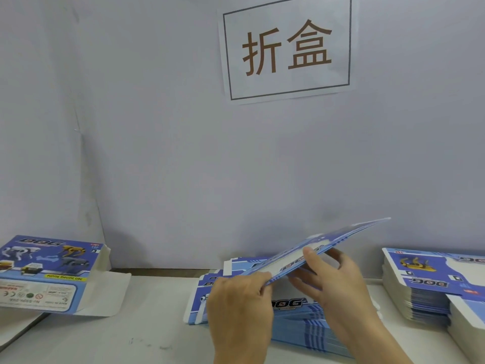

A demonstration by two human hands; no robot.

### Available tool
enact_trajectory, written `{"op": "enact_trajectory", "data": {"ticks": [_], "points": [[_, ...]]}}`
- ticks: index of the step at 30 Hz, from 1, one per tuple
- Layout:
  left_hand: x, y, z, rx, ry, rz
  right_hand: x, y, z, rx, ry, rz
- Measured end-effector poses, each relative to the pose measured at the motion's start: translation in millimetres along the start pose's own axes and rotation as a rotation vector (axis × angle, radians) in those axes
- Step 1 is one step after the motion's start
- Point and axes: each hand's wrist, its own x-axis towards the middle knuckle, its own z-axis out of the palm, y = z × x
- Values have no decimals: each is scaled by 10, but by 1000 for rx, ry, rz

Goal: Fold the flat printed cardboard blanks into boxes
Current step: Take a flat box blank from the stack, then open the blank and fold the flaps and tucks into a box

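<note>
A flat blue printed cardboard blank (338,239) is lifted at a slant above a low stack of the same blanks (299,327) on the white table. My left hand (240,308) pinches its near lower edge. My right hand (333,282) grips it from the right side, thumb on top and fingers underneath. The blank's far end points up and to the right. A folded box (47,271) with robot dog pictures lies at the left with its end flap open.
A taller stack of blanks (430,282) stands at the right edge of the table (147,334). A grey wall rises close behind, with a paper sign (287,47) bearing two brown characters.
</note>
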Motion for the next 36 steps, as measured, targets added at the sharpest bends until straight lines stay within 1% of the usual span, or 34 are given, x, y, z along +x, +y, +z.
{"op": "enact_trajectory", "data": {"ticks": [2, 3, 5, 6, 9, 12, 13, 18, 21, 24, 26, 27, 28, 29, 30, 31, 32, 33, 34, 35, 36], "points": [[-7, -27, -18, -45, -36, -7, -20, 14, -20, 37, -37, 9], [-3, -48, -41, -77, -30, -17, -26, 23, -36, 41, -43, 10], [20, -79, -61, -176, -38, -10, -16, 52, -72, 21, -28, -4], [14, -118, -43, -217, -73, 13, -1, 68, -89, 6, -17, -13], [22, -133, -13, -186, -242, 56, 33, 103, -118, -47, -31, -9], [34, -127, -6, -199, -408, 46, 50, 111, -119, -65, -80, 9], [38, -134, -15, -208, -433, 41, 56, 115, -122, -62, -95, 14], [68, -163, -86, -239, -471, 68, 72, 153, -160, 44, -151, 46], [61, -157, -104, -160, -479, 141, 91, 200, -187, 59, -142, 74], [73, -165, -141, -44, -420, 131, 104, 228, -205, 87, -133, 99], [83, -210, -157, 8, -343, 110, 82, 207, -251, 14, -69, 154], [80, -240, -162, -25, -269, 80, 76, 193, -298, -157, -25, 163], [79, -271, -172, -99, -171, 37, 74, 158, -363, -461, -23, 166], [75, -297, -188, -169, -67, -12, 72, 107, -425, -819, -59, 172], [74, -324, -205, -211, 40, -55, 63, 29, -457, -1123, -82, 177], [77, -347, -219, -219, 127, -72, 47, -50, -465, -1305, -95, 168], [79, -364, -228, -209, 180, -75, 15, -140, -433, -1372, -95, 139], [80, -365, -224, -197, 209, -80, -10, -219, -396, -1337, -114, 93], [82, -332, -219, -195, 222, -75, -40, -271, -348, -1185, -138, 28], [86, -271, -214, -191, 223, -52, -72, -300, -278, -946, -178, -8], [87, -183, -211, -182, 208, -8, -121, -324, -173, -700, -245, -7]]}}
